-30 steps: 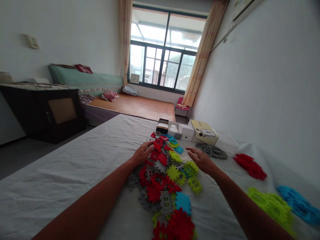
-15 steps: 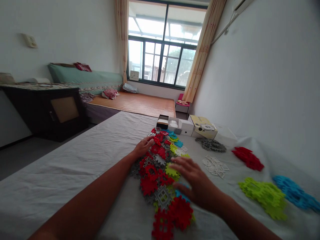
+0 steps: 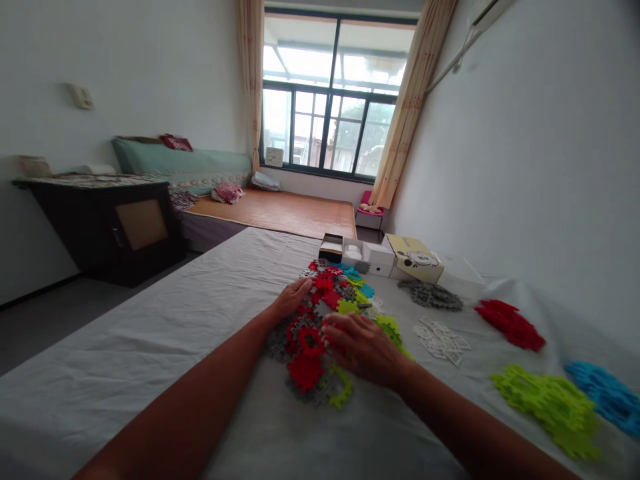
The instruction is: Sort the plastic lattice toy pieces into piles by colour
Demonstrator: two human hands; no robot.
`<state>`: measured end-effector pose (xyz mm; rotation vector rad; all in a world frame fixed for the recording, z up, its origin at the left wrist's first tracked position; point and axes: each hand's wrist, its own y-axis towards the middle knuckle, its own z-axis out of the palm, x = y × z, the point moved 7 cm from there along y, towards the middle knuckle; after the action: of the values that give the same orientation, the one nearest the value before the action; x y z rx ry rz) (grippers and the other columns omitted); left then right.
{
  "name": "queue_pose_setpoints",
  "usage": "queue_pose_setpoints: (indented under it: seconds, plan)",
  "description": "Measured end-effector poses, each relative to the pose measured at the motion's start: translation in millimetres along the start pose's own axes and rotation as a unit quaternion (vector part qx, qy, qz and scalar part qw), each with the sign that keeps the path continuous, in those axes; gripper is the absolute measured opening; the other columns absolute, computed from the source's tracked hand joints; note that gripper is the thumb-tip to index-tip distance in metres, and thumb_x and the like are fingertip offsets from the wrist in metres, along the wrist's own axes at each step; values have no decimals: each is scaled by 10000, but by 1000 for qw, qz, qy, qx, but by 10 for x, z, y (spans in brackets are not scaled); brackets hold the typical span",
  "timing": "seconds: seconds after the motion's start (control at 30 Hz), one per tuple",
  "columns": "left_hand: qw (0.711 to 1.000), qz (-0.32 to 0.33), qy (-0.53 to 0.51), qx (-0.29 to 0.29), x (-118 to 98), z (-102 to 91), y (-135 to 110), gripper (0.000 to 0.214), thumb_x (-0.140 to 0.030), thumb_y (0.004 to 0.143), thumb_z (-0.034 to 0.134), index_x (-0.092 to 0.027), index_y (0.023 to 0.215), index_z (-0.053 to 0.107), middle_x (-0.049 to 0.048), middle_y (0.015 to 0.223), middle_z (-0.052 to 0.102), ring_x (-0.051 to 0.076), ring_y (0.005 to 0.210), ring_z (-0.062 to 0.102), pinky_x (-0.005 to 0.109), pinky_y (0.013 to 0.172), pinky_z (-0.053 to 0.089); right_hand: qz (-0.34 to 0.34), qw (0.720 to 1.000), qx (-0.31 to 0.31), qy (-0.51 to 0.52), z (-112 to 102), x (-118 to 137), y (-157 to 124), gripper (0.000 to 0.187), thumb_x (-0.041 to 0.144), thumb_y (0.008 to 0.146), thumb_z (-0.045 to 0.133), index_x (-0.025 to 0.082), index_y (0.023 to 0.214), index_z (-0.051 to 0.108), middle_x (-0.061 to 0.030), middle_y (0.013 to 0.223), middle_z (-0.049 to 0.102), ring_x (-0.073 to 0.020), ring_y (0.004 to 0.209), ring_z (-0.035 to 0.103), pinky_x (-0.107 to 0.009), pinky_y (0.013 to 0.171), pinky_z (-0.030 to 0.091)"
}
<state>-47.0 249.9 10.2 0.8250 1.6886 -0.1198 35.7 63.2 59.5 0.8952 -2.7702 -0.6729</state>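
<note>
A heap of flat toothed plastic building pieces in red, grey, lime and blue lies on the pale bedsheet. At its left edge rests my left hand, its fingers stretched out against red pieces and closed on nothing. My right hand is over the middle of the heap, fingers curled around a red toothed piece; the palm hides how many pieces are there. Lime pieces lie beside and partly behind this hand. A lime piece sits at the near end.
Separate piles lie to the right: grey, white lattice, red, lime and blue pieces. Small open boxes and a yellow box stand behind the heap. A wall bounds the right side.
My right hand has moved left onto the heap, and its fingers have curled. Red pieces at the near end have left their place, and lime pieces now lie farther right. My left hand stays at the left edge.
</note>
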Motion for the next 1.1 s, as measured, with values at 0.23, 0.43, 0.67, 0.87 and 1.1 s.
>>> queue_pose_setpoints:
  seconds: [0.23, 0.43, 0.67, 0.87, 1.1]
  plan:
    - [999, -26, -32, 2, 25, -17, -4, 568, -581, 803, 400, -152, 1118, 599, 77, 1132, 631, 223, 1052, 553, 367, 934, 408, 190, 970, -84, 126, -213, -965, 361, 399, 381, 875, 395, 226, 1233, 479, -71, 1183, 566, -196, 1113, 494, -364, 946, 391]
    - [997, -44, -51, -23, 49, -33, -9, 590, -626, 756, 442, -158, 1066, 625, 88, 1123, 638, 229, 1054, 562, 373, 924, 422, 347, 931, -16, 113, -424, -1467, -342, 381, 445, 826, 434, 203, 1069, 600, -71, 980, 654, -182, 779, 611, -318, 755, 465]
    - [997, -53, -54, -16, 43, -9, -2, 612, -635, 744, 454, -155, 1091, 607, 91, 1109, 642, 231, 1056, 555, 386, 942, 405, 322, 936, 15, 141, -73, -1129, -710, 406, 450, 754, 565, 217, 1086, 581, -73, 1056, 583, -143, 701, 587, -298, 717, 464]
    - [996, -70, -56, -1, 111, -17, 22, 634, -642, 739, 461, -157, 1129, 583, 91, 1124, 639, 249, 1088, 545, 395, 931, 422, 307, 939, -40, 151, 14, -936, -592, 196, 256, 680, 659, 217, 870, 630, -26, 904, 609, -154, 769, 567, -286, 725, 450]
    - [995, -77, -58, 0, 129, -30, 52, 608, -626, 733, 492, -176, 1130, 587, 62, 1104, 654, 243, 1111, 537, 378, 971, 411, 350, 884, -137, 279, -231, -1118, -734, 161, 326, 738, 597, 192, 826, 604, 11, 691, 630, -111, 629, 560, -215, 567, 431]
